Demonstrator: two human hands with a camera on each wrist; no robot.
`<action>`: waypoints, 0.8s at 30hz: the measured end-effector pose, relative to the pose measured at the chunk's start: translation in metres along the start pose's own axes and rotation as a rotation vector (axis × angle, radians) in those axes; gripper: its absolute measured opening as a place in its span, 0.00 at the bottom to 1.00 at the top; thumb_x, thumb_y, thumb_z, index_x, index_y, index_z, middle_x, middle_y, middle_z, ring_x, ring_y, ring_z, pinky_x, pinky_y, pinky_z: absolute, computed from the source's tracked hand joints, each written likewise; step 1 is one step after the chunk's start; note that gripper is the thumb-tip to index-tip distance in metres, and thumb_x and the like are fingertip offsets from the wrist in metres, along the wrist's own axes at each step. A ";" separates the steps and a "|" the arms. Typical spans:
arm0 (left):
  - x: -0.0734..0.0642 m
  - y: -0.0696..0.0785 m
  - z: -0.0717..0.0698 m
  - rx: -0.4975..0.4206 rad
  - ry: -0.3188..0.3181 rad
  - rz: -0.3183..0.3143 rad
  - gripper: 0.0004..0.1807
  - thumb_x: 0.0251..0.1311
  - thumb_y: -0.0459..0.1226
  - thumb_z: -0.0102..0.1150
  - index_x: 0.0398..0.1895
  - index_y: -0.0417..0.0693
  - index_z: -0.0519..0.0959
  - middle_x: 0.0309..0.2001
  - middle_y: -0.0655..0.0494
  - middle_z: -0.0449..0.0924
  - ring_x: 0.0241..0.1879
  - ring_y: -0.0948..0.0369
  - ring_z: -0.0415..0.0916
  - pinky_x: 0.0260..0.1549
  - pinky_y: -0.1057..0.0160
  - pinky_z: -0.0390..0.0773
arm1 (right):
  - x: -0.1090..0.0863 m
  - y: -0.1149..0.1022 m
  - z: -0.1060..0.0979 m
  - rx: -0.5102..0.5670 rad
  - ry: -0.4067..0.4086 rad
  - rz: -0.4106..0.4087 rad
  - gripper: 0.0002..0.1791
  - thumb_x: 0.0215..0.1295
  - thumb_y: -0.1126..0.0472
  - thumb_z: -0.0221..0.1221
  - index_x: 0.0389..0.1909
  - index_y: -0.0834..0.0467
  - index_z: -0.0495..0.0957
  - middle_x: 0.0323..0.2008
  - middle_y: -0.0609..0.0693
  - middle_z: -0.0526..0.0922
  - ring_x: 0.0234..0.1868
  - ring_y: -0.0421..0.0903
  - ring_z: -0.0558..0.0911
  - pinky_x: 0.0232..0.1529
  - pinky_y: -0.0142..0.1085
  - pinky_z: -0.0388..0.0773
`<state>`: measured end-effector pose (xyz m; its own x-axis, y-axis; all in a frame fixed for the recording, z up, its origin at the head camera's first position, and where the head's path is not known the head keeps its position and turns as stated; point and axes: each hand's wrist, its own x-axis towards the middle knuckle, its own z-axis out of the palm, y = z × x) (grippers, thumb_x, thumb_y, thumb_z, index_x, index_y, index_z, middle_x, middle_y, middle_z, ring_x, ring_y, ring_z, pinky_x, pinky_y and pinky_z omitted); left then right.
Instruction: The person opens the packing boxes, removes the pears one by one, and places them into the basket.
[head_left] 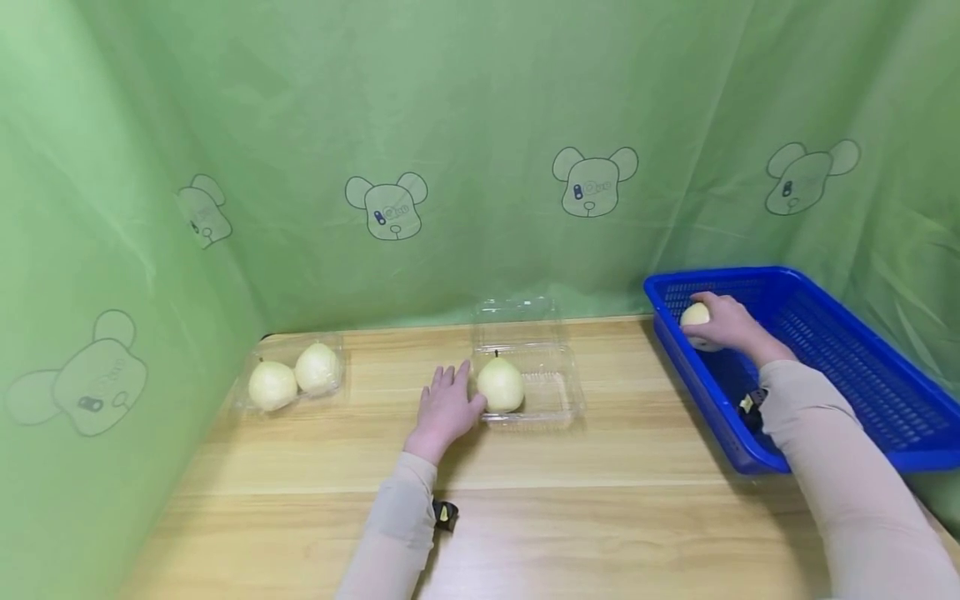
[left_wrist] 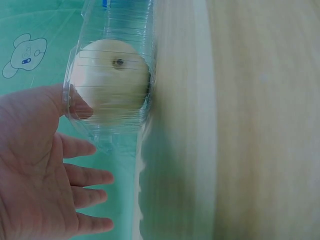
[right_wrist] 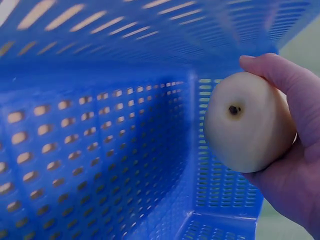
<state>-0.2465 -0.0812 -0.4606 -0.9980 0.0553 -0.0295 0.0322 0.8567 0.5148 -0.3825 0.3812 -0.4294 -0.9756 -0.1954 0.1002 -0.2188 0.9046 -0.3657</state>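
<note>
Where the wooden table (head_left: 570, 533) lies nearest, a black wrist device (head_left: 446, 515) shows beside the left sleeve (head_left: 393, 517), its yellow patch too small to read. Beyond it, the left hand (head_left: 444, 411) has its fingers straight and spread, the thumb touching the left wall of a clear container (head_left: 555, 396). One pear (head_left: 501, 385) sits upright in its left half; the right half is bare, and its lid (head_left: 513, 321) stands open on the far side. Farther left, two pears lie in another clear container (head_left: 288, 348). To the right, the right hand (head_left: 731, 323) grips a pear (head_left: 695, 315) between thumb and fingers, inside the far left part of a blue basket (head_left: 705, 408). The step in hand looks like taking this pear from the basket; the next move probably calls for a firm hold and a lift clear of the rim. No brand or label can be made out on fruit, containers or basket. Farthest, the green curtain (head_left: 480, 83) bears mouse-like faces (head_left: 596, 187) with lettering too faint to read surely.
</note>
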 end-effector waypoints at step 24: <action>0.000 0.000 0.000 -0.018 -0.011 -0.009 0.39 0.62 0.49 0.48 0.77 0.51 0.54 0.75 0.39 0.54 0.77 0.43 0.44 0.73 0.36 0.48 | 0.003 0.004 0.013 -0.054 -0.076 0.019 0.41 0.60 0.53 0.60 0.64 0.78 0.59 0.53 0.81 0.70 0.55 0.76 0.68 0.56 0.66 0.68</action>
<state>-0.2470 -0.0812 -0.4601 -0.9976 0.0532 -0.0440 0.0218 0.8478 0.5299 -0.3865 0.3798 -0.4424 -0.9786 -0.2044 0.0221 -0.2008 0.9271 -0.3166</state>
